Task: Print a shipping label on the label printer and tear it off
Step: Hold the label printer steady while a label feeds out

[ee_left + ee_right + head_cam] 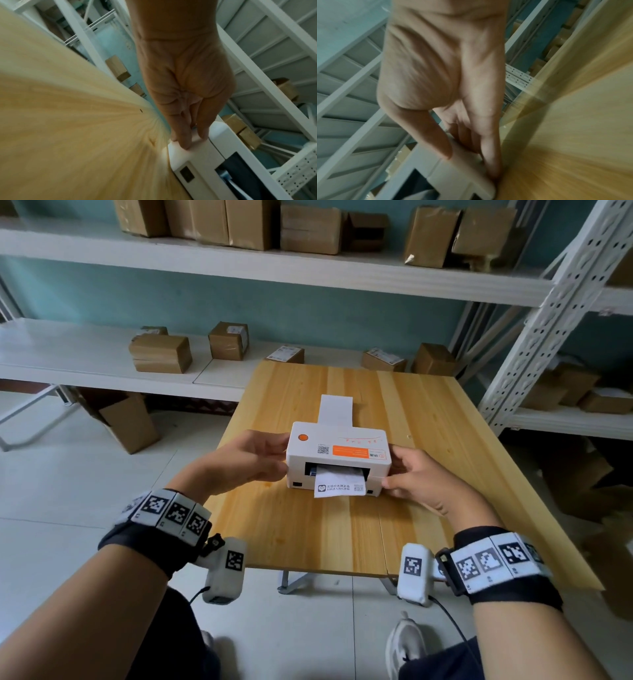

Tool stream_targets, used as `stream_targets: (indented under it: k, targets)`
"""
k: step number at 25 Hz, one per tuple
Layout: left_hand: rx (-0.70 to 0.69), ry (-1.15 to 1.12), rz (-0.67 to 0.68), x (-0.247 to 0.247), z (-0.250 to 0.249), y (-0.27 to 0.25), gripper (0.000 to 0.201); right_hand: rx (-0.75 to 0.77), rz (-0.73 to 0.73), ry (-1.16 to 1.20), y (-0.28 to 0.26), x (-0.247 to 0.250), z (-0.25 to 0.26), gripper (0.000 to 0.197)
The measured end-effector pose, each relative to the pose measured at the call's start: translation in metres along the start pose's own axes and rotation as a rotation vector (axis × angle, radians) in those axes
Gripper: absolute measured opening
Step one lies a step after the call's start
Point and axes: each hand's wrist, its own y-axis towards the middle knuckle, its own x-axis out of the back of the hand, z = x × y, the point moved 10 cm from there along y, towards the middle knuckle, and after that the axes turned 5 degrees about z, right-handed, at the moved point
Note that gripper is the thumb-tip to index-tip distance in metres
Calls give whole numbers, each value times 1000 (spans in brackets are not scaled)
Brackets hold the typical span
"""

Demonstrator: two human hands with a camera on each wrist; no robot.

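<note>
A white label printer (337, 440) with an orange button (302, 437) stands in the middle of the wooden table (308, 535). A printed label (339, 486) sticks out of its front slot and hangs down, still joined to the roll. Blank paper (336, 409) feeds in from behind. My left hand (279, 460) grips the printer's left side, with the fingers (183, 140) on the side wall of the printer (202, 159). My right hand (392, 474) grips the right side of the printer (453, 175), thumb (443, 148) near the front and fingers (489, 162) low by the table.
Small cardboard boxes (161, 352) sit on a low white shelf (85, 361) behind the table, with more on the upper shelf. A white perforated metal rack (548, 313) stands close to the table's right edge. An open carton (126, 422) lies on the floor at left.
</note>
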Motion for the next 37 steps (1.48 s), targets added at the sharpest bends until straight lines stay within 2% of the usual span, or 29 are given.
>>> stream_targets:
  k: [3,5,8,13,18,24,28,33,37]
  targets:
    - [44,9,-60,10,0,5,43,-43,19,-47,5,-2,3,55]
    - [40,91,-146,18,-5,8,37,3,-37,-160,6,4,9,46]
    - [14,188,-255,26,-6,12,39,102,-149,-367,2,13,20,36]
    - [-87,280,-332,29,-5,19,33,207,-214,-379,3,16,29,41]
    - [-128,273,-318,22,-13,15,36,218,-271,-314,8,20,28,44]
    - [-133,230,-263,16,-15,10,40,214,-179,-322,3,10,28,54]
    - [-119,218,-347,26,-13,10,33,226,-221,-299,3,14,25,49]
    - [-112,257,-349,27,-9,11,33,228,-334,-286,4,24,26,37]
    - [-127,295,-321,25,-8,13,35,218,-320,-278,2,25,26,35]
